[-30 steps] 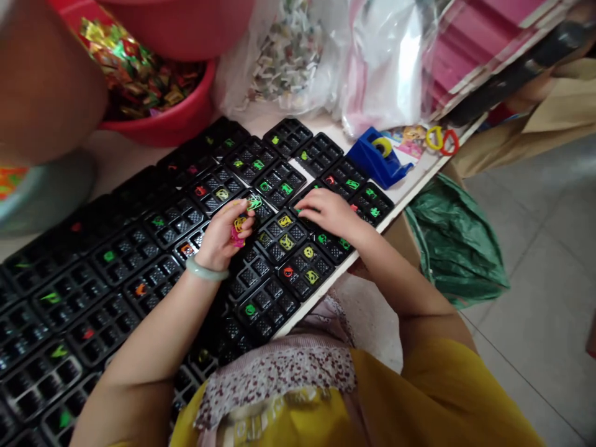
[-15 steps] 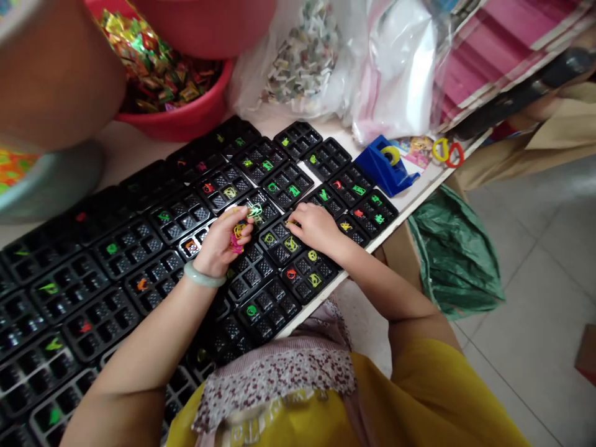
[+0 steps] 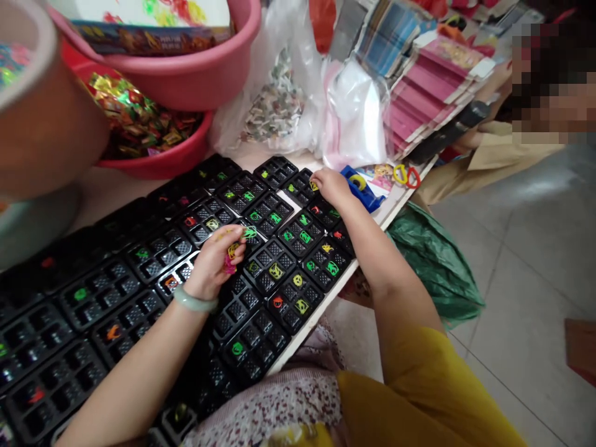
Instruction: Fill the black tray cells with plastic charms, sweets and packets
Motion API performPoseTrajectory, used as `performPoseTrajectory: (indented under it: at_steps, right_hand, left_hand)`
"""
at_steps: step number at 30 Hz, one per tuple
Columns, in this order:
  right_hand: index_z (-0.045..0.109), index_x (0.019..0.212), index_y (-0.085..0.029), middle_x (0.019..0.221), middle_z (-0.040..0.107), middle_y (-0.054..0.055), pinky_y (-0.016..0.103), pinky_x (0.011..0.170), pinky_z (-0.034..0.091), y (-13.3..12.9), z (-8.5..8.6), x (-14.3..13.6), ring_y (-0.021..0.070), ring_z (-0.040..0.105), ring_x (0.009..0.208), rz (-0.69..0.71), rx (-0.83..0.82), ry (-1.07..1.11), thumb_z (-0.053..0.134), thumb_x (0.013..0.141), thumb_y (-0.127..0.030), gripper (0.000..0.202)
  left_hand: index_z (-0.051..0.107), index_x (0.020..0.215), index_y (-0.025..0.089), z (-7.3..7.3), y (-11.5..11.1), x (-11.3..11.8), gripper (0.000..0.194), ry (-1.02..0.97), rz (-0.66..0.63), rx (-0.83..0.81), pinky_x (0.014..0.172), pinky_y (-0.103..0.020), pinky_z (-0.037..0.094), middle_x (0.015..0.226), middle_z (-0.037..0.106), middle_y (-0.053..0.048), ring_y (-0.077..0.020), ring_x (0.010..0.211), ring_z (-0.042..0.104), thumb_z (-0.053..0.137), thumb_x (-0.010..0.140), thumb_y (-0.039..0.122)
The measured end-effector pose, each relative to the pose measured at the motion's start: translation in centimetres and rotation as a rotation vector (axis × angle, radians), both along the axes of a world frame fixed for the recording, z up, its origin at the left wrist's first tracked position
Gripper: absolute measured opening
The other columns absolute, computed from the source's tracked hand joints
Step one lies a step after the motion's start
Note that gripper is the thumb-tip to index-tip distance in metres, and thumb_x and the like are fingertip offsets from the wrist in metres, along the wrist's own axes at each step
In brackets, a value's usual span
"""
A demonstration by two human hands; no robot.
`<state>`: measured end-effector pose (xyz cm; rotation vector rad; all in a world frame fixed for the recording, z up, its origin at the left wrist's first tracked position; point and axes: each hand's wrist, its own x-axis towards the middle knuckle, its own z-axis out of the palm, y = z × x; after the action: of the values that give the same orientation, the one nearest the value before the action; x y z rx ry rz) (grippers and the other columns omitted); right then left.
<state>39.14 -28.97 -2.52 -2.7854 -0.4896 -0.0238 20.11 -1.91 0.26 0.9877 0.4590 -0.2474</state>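
Plastic pcs [image 3: 231, 257] in curled L hand [image 3: 214, 261], R hand [image 3: 331, 187] pinching one, box [image 3: 156, 41] text blurry

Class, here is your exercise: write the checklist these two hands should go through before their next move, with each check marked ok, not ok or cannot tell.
1. Pieces ready in the left hand: ok. Small coloured pieces show at its fingers.
2. Right hand at a tray: ok. Its fingertips are by a yellow piece at one of the far trays.
3. Yellow piece let go: cannot tell. The fingers partly cover it.
4. Right arm clear of the blue tape dispenser: cannot tell. They look very close, and contact is unclear.
5. Front tray filled: not ok. One green piece shows; other compartments look empty.
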Motion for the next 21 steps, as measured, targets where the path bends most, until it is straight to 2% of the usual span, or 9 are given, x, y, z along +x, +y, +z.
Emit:
performPoseTrajectory:
  at_steps: [3,5,8,10,13,15,17,19,21]
  right_hand:
    - [0.074,0.092,-0.018,0.092,0.067,0.01,0.036,0.08,0.046,0.4,-0.4,0.8,0.0244,0.06,0.089,0.061,-0.056,0.076,0.056,0.085,-0.019,0.02]
    - [0.074,0.095,-0.017,0.096,0.067,0.011,0.038,0.084,0.046,1.4,0.0,-0.1,0.0256,0.06,0.093,0.058,0.019,0.043,0.058,0.085,-0.02,0.02]
    - [0.072,0.096,-0.018,0.1,0.067,0.01,0.04,0.088,0.046,4.2,1.3,-3.2,0.0236,0.06,0.096,0.112,0.33,0.009,0.06,0.085,-0.027,0.018]
    - [0.07,0.096,-0.021,0.093,0.069,0.005,0.036,0.082,0.05,6.6,1.9,-5.6,0.0189,0.062,0.086,0.226,0.577,0.219,0.063,0.083,-0.03,0.017]
    - [0.069,0.095,-0.021,0.081,0.069,0.001,0.032,0.073,0.051,9.3,1.9,-7.4,0.0152,0.062,0.074,0.35,0.754,0.508,0.065,0.079,-0.029,0.019]
    - [0.069,0.092,-0.019,0.078,0.069,0.0,0.031,0.072,0.051,9.9,1.5,-6.4,0.0144,0.061,0.071,0.293,0.775,0.494,0.064,0.078,-0.028,0.017]
    - [0.069,0.09,-0.019,0.081,0.07,0.001,0.033,0.075,0.051,9.6,0.8,-3.9,0.0154,0.062,0.073,0.131,0.737,0.35,0.062,0.078,-0.026,0.016]
    - [0.07,0.089,-0.018,0.086,0.071,0.003,0.036,0.081,0.05,9.0,0.0,-0.7,0.0183,0.063,0.08,-0.058,0.632,0.172,0.058,0.079,-0.023,0.016]
    - [0.071,0.088,-0.016,0.091,0.072,0.006,0.036,0.085,0.049,8.6,-0.8,2.2,0.0207,0.064,0.088,-0.156,0.498,0.104,0.056,0.08,-0.02,0.018]
  left_hand:
    - [0.06,0.08,0.014,-0.1,-0.8,0.9,0.031,-0.004,-0.003,-0.001,0.033,-0.011,0.025,0.062,0.055,0.002,-0.0039,0.042,0.043,0.08,0.06,0.026]
    - [0.059,0.08,0.014,-0.2,-1.2,1.5,0.032,-0.001,-0.002,-0.004,0.033,-0.011,0.024,0.062,0.056,0.002,-0.0039,0.041,0.043,0.08,0.059,0.026]
    - [0.059,0.079,0.013,-0.6,-1.9,2.6,0.033,-0.007,0.004,-0.014,0.032,-0.011,0.023,0.061,0.056,0.002,-0.0037,0.041,0.042,0.08,0.058,0.027]
    - [0.059,0.079,0.013,-0.8,-2.5,3.3,0.033,-0.016,0.016,-0.021,0.032,-0.011,0.022,0.061,0.056,0.002,-0.0035,0.04,0.042,0.08,0.058,0.027]
    - [0.058,0.079,0.014,-0.9,-2.8,4.1,0.032,-0.031,0.043,-0.041,0.032,-0.011,0.022,0.062,0.056,0.002,-0.0031,0.041,0.042,0.08,0.06,0.028]
    - [0.059,0.081,0.013,-0.9,-2.5,4.3,0.031,-0.04,0.051,-0.064,0.032,-0.011,0.022,0.064,0.057,0.001,-0.0029,0.041,0.042,0.078,0.064,0.03]
    - [0.061,0.085,0.012,-1.0,-1.8,4.2,0.03,-0.041,0.044,-0.089,0.032,-0.011,0.022,0.066,0.057,0.0,-0.0027,0.042,0.042,0.077,0.067,0.031]
    - [0.061,0.086,0.011,-1.1,-1.1,3.9,0.029,-0.03,0.026,-0.12,0.031,-0.011,0.022,0.066,0.056,0.0,-0.0028,0.042,0.041,0.074,0.072,0.033]
    - [0.061,0.087,0.01,-1.1,-0.3,3.4,0.028,-0.01,-0.001,-0.15,0.03,-0.011,0.022,0.066,0.055,-0.001,-0.0034,0.042,0.041,0.068,0.078,0.036]
